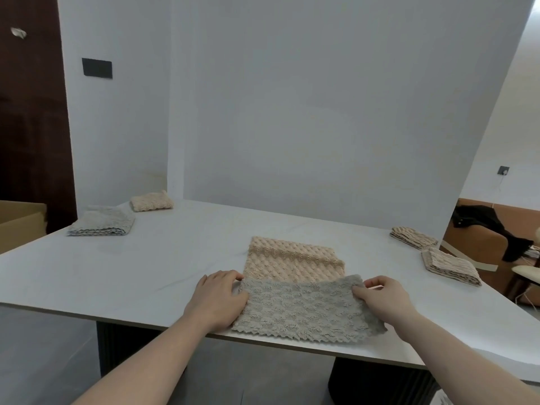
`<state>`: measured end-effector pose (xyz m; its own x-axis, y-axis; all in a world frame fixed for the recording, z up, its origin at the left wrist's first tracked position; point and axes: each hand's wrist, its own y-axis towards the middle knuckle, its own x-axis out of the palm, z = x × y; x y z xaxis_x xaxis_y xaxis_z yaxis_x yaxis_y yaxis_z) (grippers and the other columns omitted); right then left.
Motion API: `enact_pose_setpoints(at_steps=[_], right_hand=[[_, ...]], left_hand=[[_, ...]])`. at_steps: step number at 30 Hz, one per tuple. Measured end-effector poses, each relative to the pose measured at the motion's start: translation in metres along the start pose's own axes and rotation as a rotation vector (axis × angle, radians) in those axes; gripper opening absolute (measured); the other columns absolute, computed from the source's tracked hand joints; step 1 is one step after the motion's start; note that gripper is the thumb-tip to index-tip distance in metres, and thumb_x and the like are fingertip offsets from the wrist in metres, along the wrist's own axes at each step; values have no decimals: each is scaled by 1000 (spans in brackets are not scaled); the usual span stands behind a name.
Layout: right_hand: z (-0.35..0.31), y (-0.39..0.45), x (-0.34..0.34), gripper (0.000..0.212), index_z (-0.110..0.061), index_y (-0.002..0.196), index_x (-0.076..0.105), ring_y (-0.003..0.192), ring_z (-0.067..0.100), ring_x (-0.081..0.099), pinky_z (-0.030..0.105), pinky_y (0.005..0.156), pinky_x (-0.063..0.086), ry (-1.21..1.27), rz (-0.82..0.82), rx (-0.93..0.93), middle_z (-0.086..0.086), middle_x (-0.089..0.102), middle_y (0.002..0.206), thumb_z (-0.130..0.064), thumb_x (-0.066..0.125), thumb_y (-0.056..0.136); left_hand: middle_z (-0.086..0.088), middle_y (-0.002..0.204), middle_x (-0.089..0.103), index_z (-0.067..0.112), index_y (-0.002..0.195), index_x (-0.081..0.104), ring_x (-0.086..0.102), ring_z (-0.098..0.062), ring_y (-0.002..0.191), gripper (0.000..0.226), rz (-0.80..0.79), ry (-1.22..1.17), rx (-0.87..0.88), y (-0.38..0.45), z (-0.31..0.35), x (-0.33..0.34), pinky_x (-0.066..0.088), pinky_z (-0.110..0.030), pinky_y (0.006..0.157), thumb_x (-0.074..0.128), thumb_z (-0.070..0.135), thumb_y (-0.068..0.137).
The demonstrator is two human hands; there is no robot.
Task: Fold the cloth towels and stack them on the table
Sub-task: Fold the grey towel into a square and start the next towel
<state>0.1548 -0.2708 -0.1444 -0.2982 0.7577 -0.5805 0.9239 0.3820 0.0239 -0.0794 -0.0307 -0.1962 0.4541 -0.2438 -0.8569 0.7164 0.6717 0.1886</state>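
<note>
A two-sided towel lies at the near edge of the white table (122, 267). Its beige side (289, 261) faces up at the far end, and its grey side (306, 308) is turned over toward me. My left hand (217, 299) pinches the grey flap's left corner. At the right corner, my right hand (382, 299) pinches the flap between thumb and fingers. The grey flap is lifted a little, and its near edge hangs just past the table's rim.
A folded grey towel stack (102, 222) and a folded beige towel (152, 201) sit at the far left. Two folded beige towels (413, 237) (451, 267) lie along the right edge. A cardboard box (20, 223) stands left, and a chair with dark clothing (496, 229) right.
</note>
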Motion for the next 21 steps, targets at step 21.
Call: enact_pose_setpoints(at_steps=[21], right_hand=[[-105, -41, 66, 29, -6, 110, 63, 47, 12, 62, 29, 57, 61, 424, -372, -62, 16, 63, 100, -2, 76, 84]], left_hand=[[10, 140, 55, 36, 130, 55, 46, -14, 130, 42, 72, -224, -8, 0, -2, -3, 39, -36, 106, 59, 33, 87]])
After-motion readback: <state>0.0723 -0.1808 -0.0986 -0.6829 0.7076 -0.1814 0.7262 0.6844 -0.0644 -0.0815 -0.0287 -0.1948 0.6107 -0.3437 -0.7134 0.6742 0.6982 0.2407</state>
